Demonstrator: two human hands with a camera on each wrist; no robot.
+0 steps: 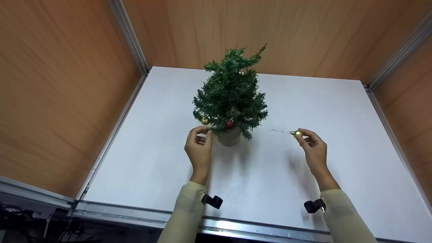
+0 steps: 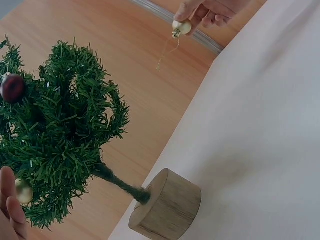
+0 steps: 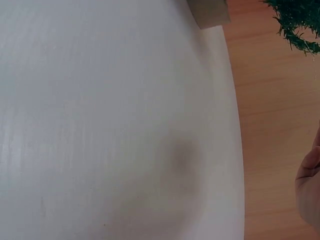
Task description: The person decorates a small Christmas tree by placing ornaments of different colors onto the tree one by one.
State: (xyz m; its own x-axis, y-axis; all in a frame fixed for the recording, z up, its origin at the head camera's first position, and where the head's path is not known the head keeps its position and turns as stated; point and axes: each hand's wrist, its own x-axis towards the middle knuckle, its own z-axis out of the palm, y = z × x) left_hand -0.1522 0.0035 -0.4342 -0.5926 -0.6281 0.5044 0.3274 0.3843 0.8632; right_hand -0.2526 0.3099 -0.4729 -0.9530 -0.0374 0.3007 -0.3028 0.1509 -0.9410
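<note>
A small artificial Christmas tree point(image 1: 233, 87) stands upright on a round wooden base point(image 2: 172, 205). On its lower front hangs a red bauble point(image 1: 229, 125), and a gold bauble point(image 1: 204, 120) hangs at its lower left. My left hand point(image 1: 199, 152) is beside that gold bauble at the low branches, fingers bent loosely; in the left wrist view its fingertips point(image 2: 9, 185) are close to the bauble. To the right of the tree, my right hand point(image 1: 316, 153) pinches another gold bauble point(image 1: 297, 134) between thumb and fingers. A thin thread trails from its cap toward the tree.
The tree stands on a white tabletop point(image 1: 148, 152) with a metal rail point(image 1: 135, 214) along its front edge. Wooden panels point(image 1: 287, 33) rise behind and at both sides. A small black device point(image 1: 212, 201) is strapped to each wrist.
</note>
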